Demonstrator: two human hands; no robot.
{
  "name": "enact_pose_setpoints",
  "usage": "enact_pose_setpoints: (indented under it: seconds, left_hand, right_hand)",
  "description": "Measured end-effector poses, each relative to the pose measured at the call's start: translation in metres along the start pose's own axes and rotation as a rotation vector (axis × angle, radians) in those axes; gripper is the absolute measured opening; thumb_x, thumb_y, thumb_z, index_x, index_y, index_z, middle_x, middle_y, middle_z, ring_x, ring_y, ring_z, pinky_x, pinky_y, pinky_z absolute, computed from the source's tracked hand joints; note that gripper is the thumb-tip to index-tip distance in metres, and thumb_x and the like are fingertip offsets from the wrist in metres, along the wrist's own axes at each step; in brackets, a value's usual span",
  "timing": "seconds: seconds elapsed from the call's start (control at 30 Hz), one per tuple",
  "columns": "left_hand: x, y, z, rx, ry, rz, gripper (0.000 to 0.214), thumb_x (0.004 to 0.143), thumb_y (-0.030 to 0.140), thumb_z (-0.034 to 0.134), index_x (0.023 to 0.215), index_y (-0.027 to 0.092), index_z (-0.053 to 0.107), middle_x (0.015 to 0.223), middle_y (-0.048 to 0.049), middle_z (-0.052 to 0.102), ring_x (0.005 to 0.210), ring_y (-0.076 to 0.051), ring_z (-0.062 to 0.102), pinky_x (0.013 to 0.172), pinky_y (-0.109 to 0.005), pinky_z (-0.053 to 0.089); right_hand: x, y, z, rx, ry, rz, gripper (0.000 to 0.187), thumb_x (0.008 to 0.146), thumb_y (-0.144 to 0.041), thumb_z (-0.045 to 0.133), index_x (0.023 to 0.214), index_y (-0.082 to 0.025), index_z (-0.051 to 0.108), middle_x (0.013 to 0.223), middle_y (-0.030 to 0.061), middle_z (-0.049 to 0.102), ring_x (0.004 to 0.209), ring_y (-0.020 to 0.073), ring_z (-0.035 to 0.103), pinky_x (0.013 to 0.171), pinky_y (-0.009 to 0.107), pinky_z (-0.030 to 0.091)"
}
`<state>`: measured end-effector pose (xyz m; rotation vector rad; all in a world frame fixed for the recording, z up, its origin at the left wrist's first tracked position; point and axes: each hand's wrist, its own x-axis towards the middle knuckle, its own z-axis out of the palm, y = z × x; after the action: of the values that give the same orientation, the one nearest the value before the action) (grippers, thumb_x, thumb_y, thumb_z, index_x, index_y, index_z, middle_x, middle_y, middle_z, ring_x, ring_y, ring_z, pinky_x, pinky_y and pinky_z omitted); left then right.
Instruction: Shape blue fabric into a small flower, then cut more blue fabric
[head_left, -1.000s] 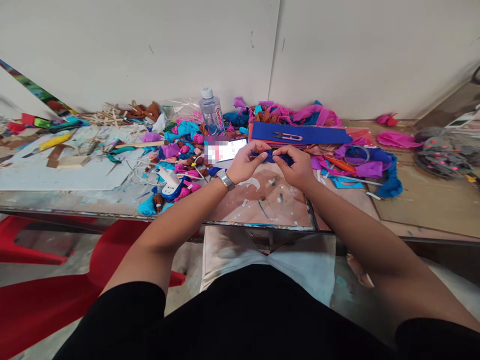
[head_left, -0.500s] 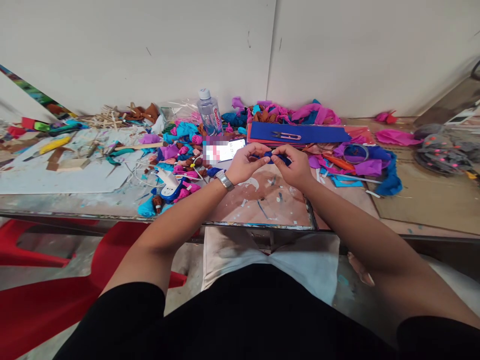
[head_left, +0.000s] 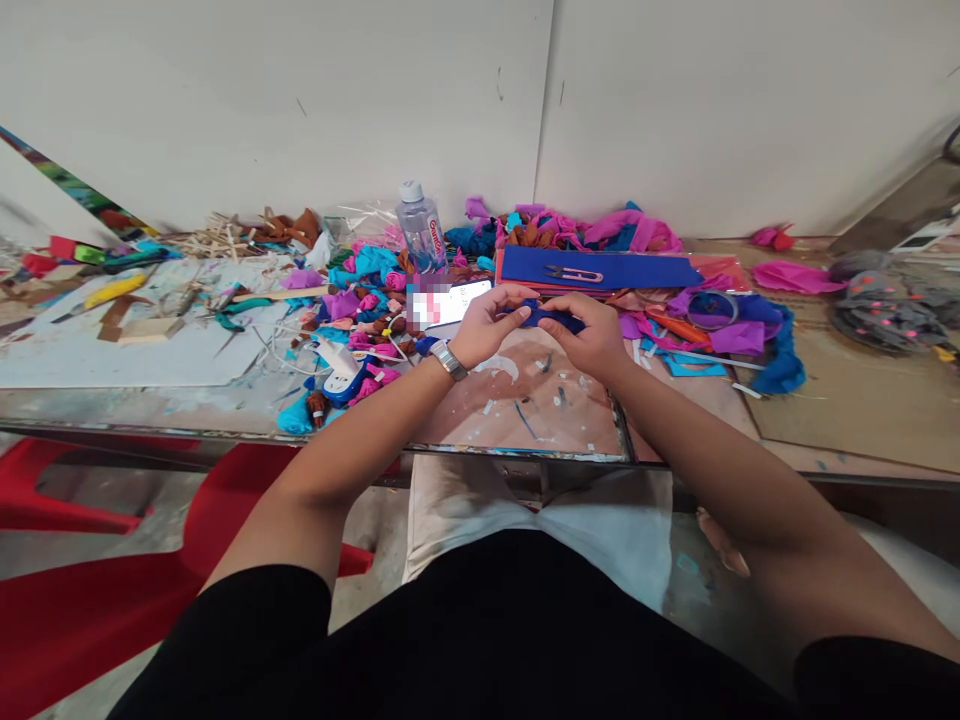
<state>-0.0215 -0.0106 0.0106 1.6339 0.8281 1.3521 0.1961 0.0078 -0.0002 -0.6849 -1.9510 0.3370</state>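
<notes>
- I had L hand & R hand reached fwd over the table, elbows bent, wrists angled in, fingertips nearly meeting approx mid-scene.
- Clear bottle, white cap on, stood upright at far side, left of hands; I couldn't tell fill lvl.
- Thumbs & fingers of both hands were closed in a pinch on a dk blue crumpled piece, held betw. them, nearer than the blue sheet w/ pink snips on top.
</notes>
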Motion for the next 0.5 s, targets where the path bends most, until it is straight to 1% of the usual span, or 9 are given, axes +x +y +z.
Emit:
enact_pose_setpoints:
  seconds: [0.07, 0.17, 0.33, 0.5]
  left_hand:
    - [0.0005, 0.0007, -0.0006, -0.018, 0.007, 0.005, 0.053, 0.081, 0.065, 0.085, 0.109, 0.021, 0.076, 0.101, -0.0065, 0.075, 0.089, -0.016, 0.068, 0.081, -0.030, 0.054]
    - [0.0010, -0.0001, -0.0012, -0.027, 0.010, 0.017, 0.051, 0.082, 0.064, 0.084, 0.108, 0.021, 0.077, 0.099, -0.0062, 0.074, 0.085, -0.016, 0.067, 0.079, -0.030, 0.054]
    - [0.0003, -0.0012, -0.0013, -0.022, -0.015, 0.028, 0.049, 0.083, 0.061, 0.084, 0.110, 0.021, 0.078, 0.101, -0.0068, 0.075, 0.089, -0.017, 0.068, 0.081, -0.031, 0.055]
    - [-0.0003, -0.0010, -0.0011, -0.012, -0.037, 0.020, 0.049, 0.083, 0.062, 0.085, 0.111, 0.022, 0.079, 0.104, -0.0080, 0.078, 0.095, -0.019, 0.071, 0.087, -0.033, 0.055]
  right_hand:
    - [-0.0009, 0.0008, 0.0005, 0.009, 0.002, 0.005, 0.033, 0.096, -0.057, 0.074, 0.111, -0.028, 0.078, 0.112, 0.0062, 0.083, 0.103, 0.0289, 0.078, 0.096, 0.048, 0.061]
    - [-0.0019, 0.0005, 0.0009, 0.007, 0.024, 0.007, 0.032, 0.097, -0.055, 0.073, 0.114, -0.028, 0.077, 0.115, 0.0061, 0.083, 0.105, 0.0292, 0.077, 0.098, 0.050, 0.061]
    - [0.0002, -0.0041, -0.0008, -0.024, 0.030, -0.012, 0.025, 0.100, -0.050, 0.069, 0.105, -0.027, 0.077, 0.106, 0.0059, 0.083, 0.098, 0.0280, 0.077, 0.092, 0.048, 0.061]
    - [0.0020, -0.0065, -0.0020, -0.044, 0.043, -0.054, 0.023, 0.102, -0.047, 0.066, 0.098, -0.026, 0.074, 0.098, 0.0059, 0.080, 0.094, 0.0267, 0.075, 0.086, 0.046, 0.058]
